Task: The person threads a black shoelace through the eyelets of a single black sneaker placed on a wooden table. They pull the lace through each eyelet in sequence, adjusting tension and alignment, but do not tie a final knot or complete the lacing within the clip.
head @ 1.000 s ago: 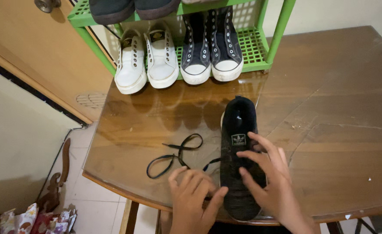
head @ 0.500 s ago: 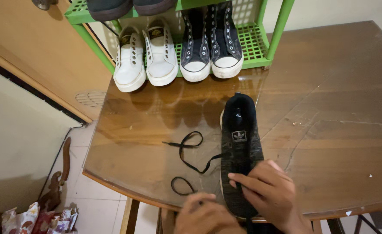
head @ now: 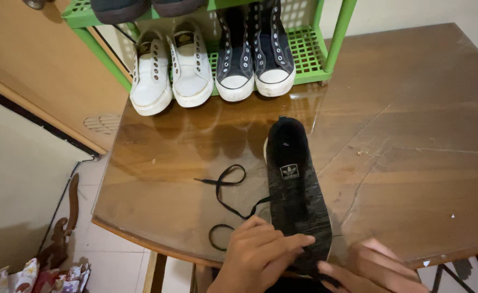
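Sliding is your main risk: the black knit sneaker point(head: 296, 195) lies near the desk's point(head: 412, 135) front edge, heel end toward you and close to overhanging, and the glass top is slick and glossy, so a firm tug could carry the shoe off the edge. Your left hand point(head: 258, 258) rests curled over the shoe's near end, fingers pressed onto the knit and the lace beneath; whether it pinches the lace you cannot tell. Your right hand point(head: 374, 268) lies beside the heel, fingers loosely together, gripping nothing visible. The thin flat black shoelace point(head: 225, 198) trails in loose loops toward the front-left edge and could snag or knot if pulled quickly. At the far edge, white sneakers point(head: 171, 70) and black high-tops point(head: 255, 54) with metal eyelets sit on a green plastic grid rack point(head: 304, 51).
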